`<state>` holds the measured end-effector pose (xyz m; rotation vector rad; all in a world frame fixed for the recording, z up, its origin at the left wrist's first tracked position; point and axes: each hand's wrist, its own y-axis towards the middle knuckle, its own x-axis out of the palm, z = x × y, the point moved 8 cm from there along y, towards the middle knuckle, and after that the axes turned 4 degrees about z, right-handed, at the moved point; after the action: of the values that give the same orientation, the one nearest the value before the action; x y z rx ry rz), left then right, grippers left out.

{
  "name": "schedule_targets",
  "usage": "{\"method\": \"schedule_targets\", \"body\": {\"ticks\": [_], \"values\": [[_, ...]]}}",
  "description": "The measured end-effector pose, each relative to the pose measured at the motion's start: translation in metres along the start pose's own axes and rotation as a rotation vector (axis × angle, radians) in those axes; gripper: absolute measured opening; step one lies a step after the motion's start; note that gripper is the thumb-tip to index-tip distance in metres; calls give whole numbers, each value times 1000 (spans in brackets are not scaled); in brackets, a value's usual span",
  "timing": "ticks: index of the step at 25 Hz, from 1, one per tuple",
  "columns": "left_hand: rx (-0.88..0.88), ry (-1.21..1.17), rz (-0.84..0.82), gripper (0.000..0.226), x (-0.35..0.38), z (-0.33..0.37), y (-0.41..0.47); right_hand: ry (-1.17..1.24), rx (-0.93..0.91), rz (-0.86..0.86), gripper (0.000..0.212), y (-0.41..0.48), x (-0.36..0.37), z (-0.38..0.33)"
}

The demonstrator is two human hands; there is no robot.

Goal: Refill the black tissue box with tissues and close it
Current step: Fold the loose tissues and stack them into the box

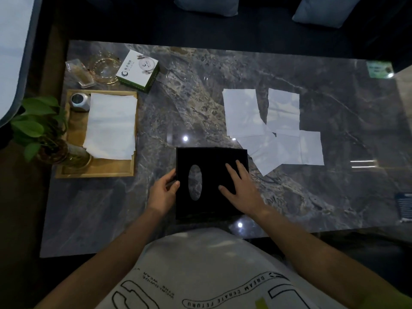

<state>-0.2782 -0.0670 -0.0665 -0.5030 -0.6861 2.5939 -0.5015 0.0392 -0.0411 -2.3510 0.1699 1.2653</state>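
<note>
Left fingers [172,178] pinching black tissue box [211,184], loose tissues [274,128] beside, perhaps touching

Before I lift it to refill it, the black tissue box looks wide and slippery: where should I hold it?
Grip the black tissue box by its two short side walls, from left and right. The left hand already pinches the left edge; the right hand lies flat on top and should probably slide to the right wall.
</note>
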Motion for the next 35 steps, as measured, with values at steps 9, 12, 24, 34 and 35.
{"method": "schedule_targets", "body": {"ticks": [9, 12, 24, 34, 35], "values": [[-136, -34, 180, 41, 1, 13, -3, 133, -16, 43, 59, 13, -31, 4], [-95, 56, 313, 46, 2, 40, -3, 242, -38, 71, 54, 28, -60, 13], [-11, -14, 200, 42, 101, 148, 111, 516, 378, 185, 52, 136, -124, 93], [-111, 78, 117, 48, 156, 149, 189, 414, 473, 139, 29, 229, -124, 124], [-104, 57, 113, 47, 159, 151, 193, 419, 479, 138, 27, 233, -122, 125]]}}
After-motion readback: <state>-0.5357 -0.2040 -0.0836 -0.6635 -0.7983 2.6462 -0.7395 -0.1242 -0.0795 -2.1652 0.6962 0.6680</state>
